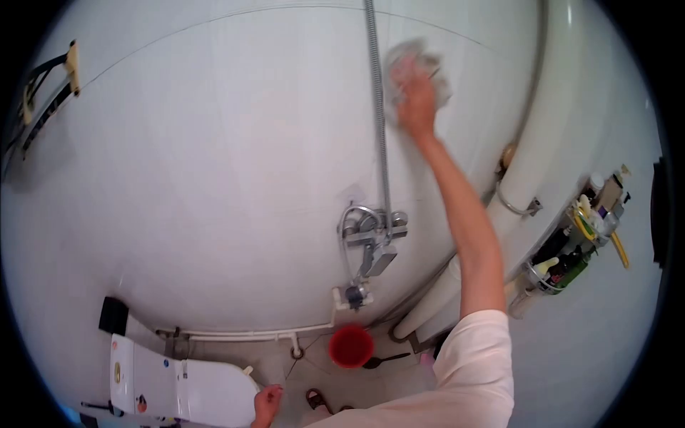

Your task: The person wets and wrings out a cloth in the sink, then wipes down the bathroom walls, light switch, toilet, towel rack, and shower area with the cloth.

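Note:
My right hand (417,91) is raised high on the white tiled wall (250,143), its fingers pressed on a greyish-white cloth (441,91) spread against the tiles. Hand and cloth are smeared by motion. Just to their left runs the metal shower hose (378,107), which leads down to the shower mixer (371,225). Low in the view, my left hand (267,404) hangs beside the white toilet (217,389), its fingers curled in loosely with nothing visible in them.
A red bucket (351,346) stands on the floor beside a dark brush-like tool (385,360). At right are a thick white pipe (539,150) and a corner rack (564,267) of bottles. A folding rack (53,93) hangs upper left; pipes (242,335) run along the wall's base.

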{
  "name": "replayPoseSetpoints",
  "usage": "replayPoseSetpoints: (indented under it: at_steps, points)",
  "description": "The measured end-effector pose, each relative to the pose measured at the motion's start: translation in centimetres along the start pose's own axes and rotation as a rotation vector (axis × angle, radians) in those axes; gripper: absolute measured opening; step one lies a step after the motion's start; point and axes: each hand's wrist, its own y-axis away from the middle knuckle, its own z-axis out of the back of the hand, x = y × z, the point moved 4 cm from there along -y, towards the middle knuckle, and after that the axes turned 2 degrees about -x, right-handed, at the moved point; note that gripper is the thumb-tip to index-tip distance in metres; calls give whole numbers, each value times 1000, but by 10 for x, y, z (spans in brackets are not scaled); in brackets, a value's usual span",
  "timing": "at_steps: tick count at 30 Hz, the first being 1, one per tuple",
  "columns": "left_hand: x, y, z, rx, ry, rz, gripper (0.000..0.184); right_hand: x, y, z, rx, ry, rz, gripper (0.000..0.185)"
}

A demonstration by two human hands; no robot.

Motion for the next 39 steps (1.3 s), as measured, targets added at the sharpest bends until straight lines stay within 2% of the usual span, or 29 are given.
replayPoseSetpoints:
  at_steps: [1, 2, 4, 5, 7, 9, 10, 12, 13, 17, 20, 22, 24, 26, 29, 30, 31, 32, 33, 34, 36, 39]
  points:
    - [-17, -25, -5, 22, -29, -65, 14, 19, 36, 4, 76, 17, 73, 57]
    - [-29, -46, -2, 48, -64, -122, 15, 36, 69, 17, 179, -24, 19, 58]
    - [-65, -104, 10, 56, -143, -253, 16, 38, 153, 12, 258, -29, 45, 51]
    - [-91, -136, 11, 30, -172, -316, 16, 45, 175, 19, 351, -42, 124, 45]
    - [-177, -190, 29, -32, -216, -646, 16, 53, 172, 34, 519, -10, 257, 38]
    - [-285, -219, 44, -78, -246, -843, 18, 52, 151, 44, 620, 9, 366, 36]
    - [-328, -235, 46, -147, -222, -1051, 21, 44, 136, 45, 579, 40, 406, 37]
    - [-420, -247, 54, -253, -270, -1302, 29, 26, 99, 41, 491, 87, 489, 38]
    - [-463, -249, 56, -321, -303, -1428, 31, 20, 68, 41, 404, 98, 449, 41]
    - [-603, -251, 68, -586, -413, -1682, 43, -24, -53, 34, 219, 85, 307, 60]
    - [-680, -260, 81, -844, -413, -1731, 48, -49, -134, 32, 48, 66, 157, 57]
    - [-720, -272, 90, -1032, -388, -1720, 51, -68, -175, 7, -237, 121, -2, 50]
    - [-749, -284, 98, -1208, -388, -1674, 52, -45, -193, -10, -297, 108, -29, 54]
    - [-764, -305, 102, -1292, -400, -1560, 53, -24, -195, -5, -213, 60, 130, 53]
    - [-764, -316, 98, -1412, -554, -1431, 51, -85, -201, 8, -88, 91, 346, 52]
    - [-764, -312, 95, -1412, -544, -1440, 51, -121, -206, 22, -144, 49, 325, 54]
    - [-763, -308, 93, -1409, -536, -1447, 51, -168, -205, 36, -179, -37, 121, 52]
    - [-762, -308, 93, -1405, -527, -1467, 49, -207, -198, 53, -248, 60, -52, 52]
    - [-761, -307, 94, -1400, -519, -1480, 49, -261, -186, 62, -385, 248, -51, 52]
    - [-759, -307, 94, -1393, -509, -1494, 48, -297, -176, 79, -359, 77, -346, 52]
    - [-761, -306, 92, -1394, -514, -1506, 48, -331, -164, 111, -306, 178, -779, 52]
    - [-759, -306, 94, -1409, -545, -1476, 47, -316, -182, 82, -393, 333, -639, 52]
